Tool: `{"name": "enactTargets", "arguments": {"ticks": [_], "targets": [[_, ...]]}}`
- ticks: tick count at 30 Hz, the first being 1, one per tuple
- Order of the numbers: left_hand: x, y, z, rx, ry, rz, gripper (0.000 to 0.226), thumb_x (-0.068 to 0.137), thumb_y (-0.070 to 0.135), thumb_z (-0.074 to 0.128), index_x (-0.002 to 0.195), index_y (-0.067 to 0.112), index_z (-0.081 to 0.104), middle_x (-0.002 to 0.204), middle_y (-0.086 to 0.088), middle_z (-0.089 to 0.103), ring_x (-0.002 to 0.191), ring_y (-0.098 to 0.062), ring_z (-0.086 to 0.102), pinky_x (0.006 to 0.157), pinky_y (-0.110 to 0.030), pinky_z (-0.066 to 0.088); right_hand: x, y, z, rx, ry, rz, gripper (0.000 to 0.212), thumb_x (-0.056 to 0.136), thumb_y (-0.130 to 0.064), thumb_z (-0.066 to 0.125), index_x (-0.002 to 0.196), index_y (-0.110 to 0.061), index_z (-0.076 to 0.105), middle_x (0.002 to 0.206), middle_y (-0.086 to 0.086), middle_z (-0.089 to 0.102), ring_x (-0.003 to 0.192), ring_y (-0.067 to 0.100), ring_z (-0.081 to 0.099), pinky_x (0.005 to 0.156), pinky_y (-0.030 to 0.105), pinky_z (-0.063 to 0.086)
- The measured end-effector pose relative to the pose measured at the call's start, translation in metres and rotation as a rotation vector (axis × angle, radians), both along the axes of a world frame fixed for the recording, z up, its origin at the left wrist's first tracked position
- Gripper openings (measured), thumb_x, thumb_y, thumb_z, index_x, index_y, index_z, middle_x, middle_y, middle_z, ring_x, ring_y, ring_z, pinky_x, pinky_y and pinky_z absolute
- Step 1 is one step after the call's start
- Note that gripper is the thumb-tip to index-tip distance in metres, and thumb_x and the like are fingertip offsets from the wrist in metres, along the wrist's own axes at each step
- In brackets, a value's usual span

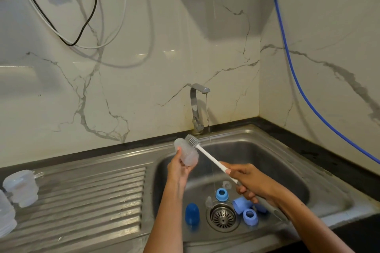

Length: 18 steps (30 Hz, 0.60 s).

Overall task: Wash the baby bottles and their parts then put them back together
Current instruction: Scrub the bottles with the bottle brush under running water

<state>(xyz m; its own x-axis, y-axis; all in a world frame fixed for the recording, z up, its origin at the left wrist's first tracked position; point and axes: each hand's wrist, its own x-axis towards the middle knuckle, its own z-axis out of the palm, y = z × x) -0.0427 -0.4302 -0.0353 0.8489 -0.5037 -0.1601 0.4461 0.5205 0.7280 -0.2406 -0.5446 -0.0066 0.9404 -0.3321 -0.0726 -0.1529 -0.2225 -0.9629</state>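
Two hands work above a steel sink (320, 162) set in a dark counter (329, 150). Left hand (178, 167): fingers curled round a clear bottle (188, 153), held tilted over the left edge of the basin. Right hand (249, 183): closed round the white handle of a bottle brush (211, 160), whose bristled head rests against the outside of the bottle near its upper end; whether the head is about to enter the bottle or is scrubbing its outer wall cannot be told. Tap (197, 107): a thin stream of water falls into the basin, just to the right of the brush head. Basin floor, around the drain (223, 216): a dark blue cap (192, 213) on its side, two light blue screw rings (221, 194), a light blue cap (242, 204) and at least one small clear part, probably a teat, too faint to identify with confidence. Draining board (92, 195), at its far left: two further clear bottles (21, 188), standing apart from the sink; whether they are already washed cannot be judged. Judged state of the task: washing is in its middle stage, with one bottle under the brush, the caps and rings in the basin apparently unwashed, and reassembly not yet begun, since no ring or cap is fitted to any bottle.
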Motion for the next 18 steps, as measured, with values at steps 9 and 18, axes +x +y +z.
{"name": "enactTargets", "arguments": {"ticks": [9, 18], "targets": [[-0.008, -0.001, 0.009, -0.155, 0.01, -0.173, 0.047, 0.092, 0.02, 0.056, 0.133, 0.001, 0.044, 0.124, -0.026, 0.057, 0.115, -0.037, 0.057, 0.087, -0.047, 0.053, 0.024, 0.004, -0.005, -0.196, -0.01, -0.112, 0.034, 0.102, -0.035, 0.039, 0.135, -0.042, 0.046, 0.063, 0.002, 0.044, 0.039, 0.004, 0.035, 0.039, 0.019, 0.034], [-0.002, -0.003, 0.005, -0.223, 0.168, -0.019, 0.051, 0.099, 0.02, 0.047, 0.143, 0.001, 0.03, 0.142, -0.028, 0.041, 0.129, -0.039, 0.044, 0.108, -0.052, 0.035, 0.001, -0.001, -0.005, -0.151, 0.047, 0.011, 0.031, 0.102, -0.034, 0.042, 0.13, -0.045, 0.049, 0.057, -0.002, 0.043, 0.041, 0.004, 0.034, 0.04, 0.018, 0.033]]}}
